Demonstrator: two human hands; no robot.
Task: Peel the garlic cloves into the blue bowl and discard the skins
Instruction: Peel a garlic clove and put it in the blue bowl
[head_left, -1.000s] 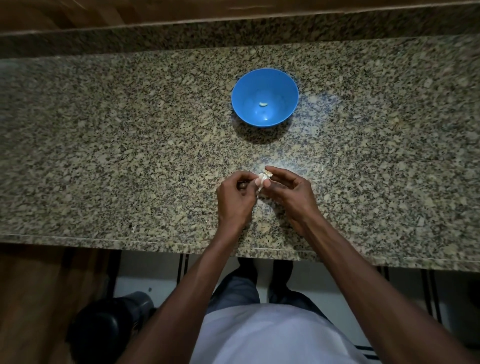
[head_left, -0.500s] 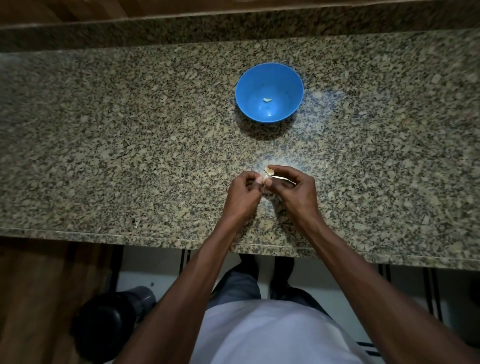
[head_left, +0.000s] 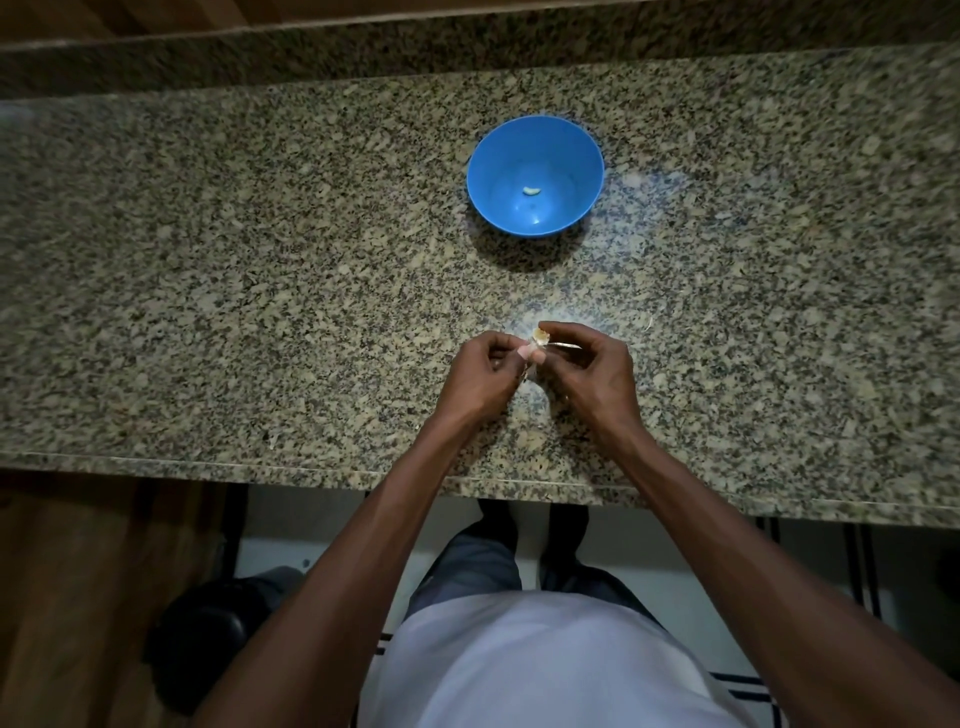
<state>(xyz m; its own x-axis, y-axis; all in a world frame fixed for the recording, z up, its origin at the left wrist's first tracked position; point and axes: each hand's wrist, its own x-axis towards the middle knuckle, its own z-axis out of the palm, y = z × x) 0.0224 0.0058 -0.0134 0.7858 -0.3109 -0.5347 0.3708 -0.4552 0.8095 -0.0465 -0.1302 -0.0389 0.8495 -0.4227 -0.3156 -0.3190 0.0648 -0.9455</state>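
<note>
Just below the middle of the frame, we pinch a garlic clove (head_left: 537, 344) between both sets of fingertips, our left hand (head_left: 480, 379) and right hand (head_left: 592, 371) curled round it above the speckled granite counter (head_left: 234, 260). Higher up, slightly right of centre, the blue bowl (head_left: 535, 150) stands well apart from our hands, with one peeled clove (head_left: 531, 190) lying at its bottom.
</note>
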